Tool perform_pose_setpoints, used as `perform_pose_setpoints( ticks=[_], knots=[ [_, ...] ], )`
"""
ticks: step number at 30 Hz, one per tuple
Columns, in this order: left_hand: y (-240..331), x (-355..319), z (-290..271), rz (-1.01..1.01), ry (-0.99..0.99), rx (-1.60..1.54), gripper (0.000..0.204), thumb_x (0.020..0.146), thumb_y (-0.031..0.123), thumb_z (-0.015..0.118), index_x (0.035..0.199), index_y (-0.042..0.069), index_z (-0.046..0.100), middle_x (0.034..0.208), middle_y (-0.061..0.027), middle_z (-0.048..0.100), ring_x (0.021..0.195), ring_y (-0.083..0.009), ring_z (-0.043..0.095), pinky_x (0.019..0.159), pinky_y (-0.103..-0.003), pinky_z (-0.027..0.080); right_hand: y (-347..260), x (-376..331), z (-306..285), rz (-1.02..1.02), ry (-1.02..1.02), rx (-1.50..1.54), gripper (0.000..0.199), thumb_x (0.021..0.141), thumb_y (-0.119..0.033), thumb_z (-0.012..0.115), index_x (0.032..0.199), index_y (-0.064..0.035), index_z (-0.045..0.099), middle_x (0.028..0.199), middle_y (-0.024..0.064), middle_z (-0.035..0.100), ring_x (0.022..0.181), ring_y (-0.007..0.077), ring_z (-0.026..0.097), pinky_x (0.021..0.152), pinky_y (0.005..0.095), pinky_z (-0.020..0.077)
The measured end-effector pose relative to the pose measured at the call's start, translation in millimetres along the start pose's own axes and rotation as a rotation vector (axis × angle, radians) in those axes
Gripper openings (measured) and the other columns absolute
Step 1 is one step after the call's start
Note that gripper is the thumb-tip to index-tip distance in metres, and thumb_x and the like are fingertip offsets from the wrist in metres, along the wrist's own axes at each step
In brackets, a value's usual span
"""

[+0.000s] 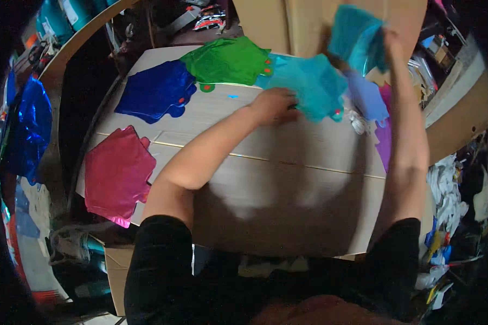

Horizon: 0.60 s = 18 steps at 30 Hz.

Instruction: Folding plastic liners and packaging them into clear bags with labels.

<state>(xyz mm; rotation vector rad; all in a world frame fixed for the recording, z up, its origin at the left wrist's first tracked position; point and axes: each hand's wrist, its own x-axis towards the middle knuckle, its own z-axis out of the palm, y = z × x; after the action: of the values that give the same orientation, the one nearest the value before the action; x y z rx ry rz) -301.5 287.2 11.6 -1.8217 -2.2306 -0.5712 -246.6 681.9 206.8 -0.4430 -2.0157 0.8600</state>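
My left hand (275, 104) presses on the edge of a turquoise foil balloon (309, 81) lying flat on the pale wooden table (287, 179). Raised above the table's far right, my right hand (391, 46) holds up another turquoise foil piece (355, 35). Flat foil balloons lie in piles: green (228, 60) at the back, dark blue (157, 91) to its left, magenta (116, 173) at the left edge. A light purple one (366, 97) and a violet one (386, 135) lie on the right under my right arm.
Cardboard (287, 24) stands behind the table. More blue foil (30, 130) hangs at the far left beside a curved shelf (76, 46). Cluttered packaging and white scraps (444, 184) fill the right side. A cardboard box (114, 271) sits below the table's left corner.
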Motion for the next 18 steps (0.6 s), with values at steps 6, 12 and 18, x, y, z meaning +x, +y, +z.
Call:
perform_pose_setpoints(
  ticks=[6, 12, 18],
  knots=[
    [13, 33, -8, 0.077, -0.2, 0.035, 0.051, 0.087, 0.046, 0.061, 0.125, 0.011, 0.06, 0.134, -0.0162, 0.056, 0.122, -0.0363, 0.053, 0.102, -0.045, 0.044, -66, 58, 41, -0.616, 0.04, -0.225, 0.03, 0.094, -0.028, 0.054, 0.109, -0.0051, 0.067, 0.095, 0.0112, 0.067, 0.089, 0.0229, 0.063, 0.079, 0.0355, 0.0497],
    [-47, -28, -30, 0.064, 0.089, 0.123, 0.033, 0.079, 0.033, 0.067, 0.099, 0.007, 0.069, 0.118, -0.018, 0.064, 0.109, -0.0324, 0.063, 0.089, -0.045, 0.051, -138, -111, 228, -0.546, -0.455, -0.05, 0.044, 0.101, -0.041, 0.04, 0.118, -0.0076, 0.063, 0.102, 0.0074, 0.066, 0.095, 0.0195, 0.062, 0.084, 0.0299, 0.0484],
    [-169, -145, -98, -0.346, 0.061, 0.213, 0.027, 0.086, 0.032, 0.063, 0.096, 0.009, 0.071, 0.104, -0.0144, 0.069, 0.096, -0.0336, 0.067, 0.083, -0.045, 0.053, -161, -202, 293, -0.789, -1.026, -0.382, 0.019, 0.089, -0.015, 0.051, 0.101, -0.0076, 0.064, 0.106, 0.0131, 0.063, 0.099, 0.0336, 0.061, 0.086, 0.0418, 0.0493]
  ],
)
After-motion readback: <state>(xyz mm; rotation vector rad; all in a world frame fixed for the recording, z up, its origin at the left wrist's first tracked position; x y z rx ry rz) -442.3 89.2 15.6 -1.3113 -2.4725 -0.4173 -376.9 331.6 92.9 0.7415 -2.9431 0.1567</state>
